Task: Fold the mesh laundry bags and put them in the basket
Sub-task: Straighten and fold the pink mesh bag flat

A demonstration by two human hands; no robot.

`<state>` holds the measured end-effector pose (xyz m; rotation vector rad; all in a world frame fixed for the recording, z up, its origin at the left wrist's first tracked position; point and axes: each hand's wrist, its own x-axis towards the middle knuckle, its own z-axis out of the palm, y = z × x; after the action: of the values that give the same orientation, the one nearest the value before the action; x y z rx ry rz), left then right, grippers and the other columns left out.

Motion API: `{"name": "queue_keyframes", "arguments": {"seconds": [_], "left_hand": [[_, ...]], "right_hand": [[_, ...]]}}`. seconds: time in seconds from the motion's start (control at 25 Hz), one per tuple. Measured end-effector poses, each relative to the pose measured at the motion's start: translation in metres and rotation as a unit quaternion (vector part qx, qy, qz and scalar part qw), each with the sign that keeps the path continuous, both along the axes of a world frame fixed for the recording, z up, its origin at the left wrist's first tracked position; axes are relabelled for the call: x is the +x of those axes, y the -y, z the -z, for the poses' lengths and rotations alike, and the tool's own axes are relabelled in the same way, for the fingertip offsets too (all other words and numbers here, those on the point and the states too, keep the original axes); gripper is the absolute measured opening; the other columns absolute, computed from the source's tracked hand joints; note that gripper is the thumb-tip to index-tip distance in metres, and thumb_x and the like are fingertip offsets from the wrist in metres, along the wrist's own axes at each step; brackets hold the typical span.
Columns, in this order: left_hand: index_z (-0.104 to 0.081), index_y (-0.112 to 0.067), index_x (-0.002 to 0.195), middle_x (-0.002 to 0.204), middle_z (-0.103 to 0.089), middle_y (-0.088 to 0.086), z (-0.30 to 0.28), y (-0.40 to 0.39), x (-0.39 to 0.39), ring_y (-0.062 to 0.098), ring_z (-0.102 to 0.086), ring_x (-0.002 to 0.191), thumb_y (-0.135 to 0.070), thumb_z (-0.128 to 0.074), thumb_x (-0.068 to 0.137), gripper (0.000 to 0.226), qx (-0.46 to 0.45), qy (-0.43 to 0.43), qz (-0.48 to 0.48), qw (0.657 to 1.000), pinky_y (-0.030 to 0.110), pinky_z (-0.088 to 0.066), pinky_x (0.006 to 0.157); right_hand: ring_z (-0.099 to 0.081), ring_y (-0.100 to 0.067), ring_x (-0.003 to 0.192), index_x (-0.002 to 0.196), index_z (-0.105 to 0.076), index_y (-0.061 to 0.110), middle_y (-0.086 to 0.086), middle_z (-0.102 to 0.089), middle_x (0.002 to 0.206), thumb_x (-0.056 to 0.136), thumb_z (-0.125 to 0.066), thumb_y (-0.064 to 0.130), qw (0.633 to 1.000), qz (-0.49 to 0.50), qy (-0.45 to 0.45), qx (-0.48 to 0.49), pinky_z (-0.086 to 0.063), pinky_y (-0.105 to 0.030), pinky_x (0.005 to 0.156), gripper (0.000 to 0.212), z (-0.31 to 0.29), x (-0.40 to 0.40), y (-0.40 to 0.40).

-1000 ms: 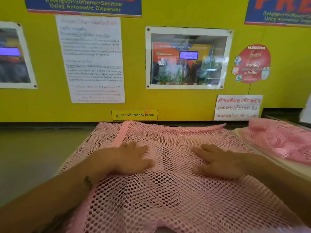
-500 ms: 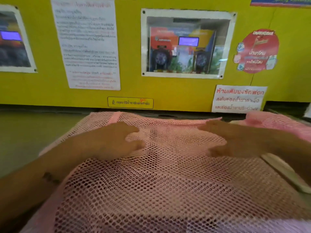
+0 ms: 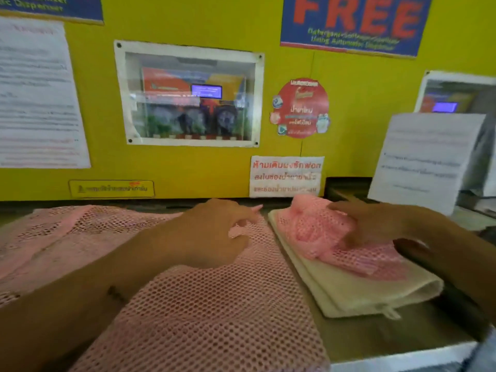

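A large pink mesh laundry bag (image 3: 204,312) lies spread flat on the counter in front of me. My left hand (image 3: 214,234) hovers low over its far right part, fingers loosely curled, the index finger reaching toward the bag's far right corner (image 3: 256,208). To the right, a bunched pink mesh bag (image 3: 308,232) sits on a folded cream mesh bag (image 3: 357,291). My right hand (image 3: 381,224) rests on that pink pile with spread fingers. No basket is in view.
A yellow machine panel (image 3: 349,103) with notices and a small window (image 3: 188,95) stands right behind the counter. A white paper sheet (image 3: 424,162) leans at the far right. The counter's white front edge (image 3: 397,358) shows at the lower right.
Both hands have left the middle of the spread bag and moved right. The right hand went from the flat bag onto the pink pile. The view swung right.
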<state>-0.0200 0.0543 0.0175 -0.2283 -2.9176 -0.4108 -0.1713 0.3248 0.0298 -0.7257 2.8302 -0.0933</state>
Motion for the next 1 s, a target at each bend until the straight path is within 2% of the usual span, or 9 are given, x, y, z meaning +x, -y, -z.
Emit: {"name": "queue_keyframes", "arguments": {"seconds": [0.12,0.2,0.28,0.4,0.52,0.72,0.8,0.88,1.0], "left_hand": [[-0.046,-0.041,0.136,0.132,-0.055,-0.012,0.008,-0.044,-0.035,0.011,-0.047,0.121,-0.044,-0.055,0.089,0.048,-0.006,0.021,0.001,1.0,0.035,-0.041,0.103],[-0.045,-0.038,0.137,0.133,-0.057,-0.006,0.011,-0.064,-0.055,0.016,-0.053,0.118,-0.048,-0.054,0.087,0.052,0.029,0.034,-0.019,0.999,0.036,-0.045,0.098],[-0.048,-0.035,0.135,0.127,-0.059,-0.003,0.012,-0.077,-0.07,0.017,-0.058,0.107,-0.048,-0.058,0.086,0.052,0.045,0.047,-0.044,0.997,0.033,-0.049,0.087],[-0.057,-0.038,0.111,0.106,-0.057,-0.002,0.016,-0.077,-0.079,0.013,-0.057,0.085,-0.029,-0.066,0.081,0.033,0.02,0.059,-0.056,0.996,0.031,-0.049,0.069],[-0.058,-0.037,0.092,0.091,-0.055,-0.009,-0.004,-0.053,-0.066,0.008,-0.053,0.079,-0.021,-0.065,0.083,0.019,0.035,0.093,-0.047,0.994,0.026,-0.043,0.061],[-0.056,-0.032,0.114,0.079,-0.057,-0.014,-0.054,0.013,-0.02,0.001,-0.056,0.065,-0.025,-0.066,0.086,0.031,-0.007,0.178,-0.097,0.979,0.022,-0.041,0.057],[-0.049,-0.036,0.125,0.091,-0.061,-0.013,-0.062,0.034,-0.01,0.005,-0.06,0.077,-0.034,-0.07,0.083,0.047,0.029,0.141,-0.12,0.982,0.026,-0.043,0.065],[-0.037,-0.039,0.137,0.115,-0.058,-0.013,-0.062,0.048,-0.008,0.009,-0.06,0.099,-0.04,-0.071,0.082,0.064,0.122,0.037,-0.129,0.983,0.028,-0.044,0.077],[-0.028,-0.033,0.146,0.128,-0.051,-0.007,-0.049,0.057,-0.015,0.015,-0.058,0.111,-0.033,-0.071,0.084,0.076,0.222,-0.032,-0.115,0.968,0.031,-0.048,0.085]], "right_hand": [[-0.042,-0.022,0.133,0.149,-0.033,0.029,0.001,-0.038,0.151,0.089,-0.062,0.048,0.997,-0.006,0.032,-0.07,-0.037,-0.03,0.098,0.07,-0.007,-0.003,-0.009],[-0.054,-0.017,0.119,0.135,-0.051,0.025,0.005,-0.055,0.133,0.097,-0.047,0.05,0.986,-0.014,0.059,-0.158,-0.043,-0.031,0.093,0.045,-0.007,-0.001,0.001],[-0.061,-0.016,0.104,0.115,-0.063,0.024,0.006,-0.064,0.117,0.096,-0.041,0.055,0.984,-0.009,0.001,-0.177,-0.049,-0.037,0.092,0.043,-0.001,-0.012,0.009],[-0.059,-0.015,0.089,0.103,-0.065,0.025,0.008,-0.064,0.103,0.082,-0.053,0.049,0.988,-0.014,-0.114,-0.107,-0.049,-0.033,0.072,0.034,0.016,-0.028,0.018],[-0.061,-0.017,0.082,0.086,-0.066,0.019,0.007,-0.064,0.087,0.083,-0.061,0.024,0.965,-0.072,-0.086,-0.236,-0.046,-0.031,0.064,0.008,0.003,-0.026,0.029],[-0.051,-0.012,0.066,0.079,-0.061,0.012,0.001,-0.059,0.072,0.081,-0.068,0.009,0.899,-0.104,-0.05,-0.423,-0.038,-0.032,0.061,0.008,-0.036,-0.009,0.059],[-0.048,-0.011,0.065,0.08,-0.058,0.014,0.003,-0.055,0.072,0.081,-0.069,0.007,0.886,-0.141,-0.037,-0.441,-0.035,-0.031,0.06,0.013,-0.044,0.002,0.083],[-0.052,-0.009,0.067,0.082,-0.058,0.018,0.005,-0.058,0.076,0.081,-0.071,0.007,0.88,-0.175,-0.02,-0.441,-0.037,-0.027,0.061,0.017,-0.049,0.014,0.11],[-0.058,-0.007,0.072,0.083,-0.061,0.021,0.006,-0.063,0.082,0.08,-0.074,0.008,0.873,-0.21,0.002,-0.44,-0.041,-0.025,0.066,0.019,-0.049,0.028,0.148]]}}
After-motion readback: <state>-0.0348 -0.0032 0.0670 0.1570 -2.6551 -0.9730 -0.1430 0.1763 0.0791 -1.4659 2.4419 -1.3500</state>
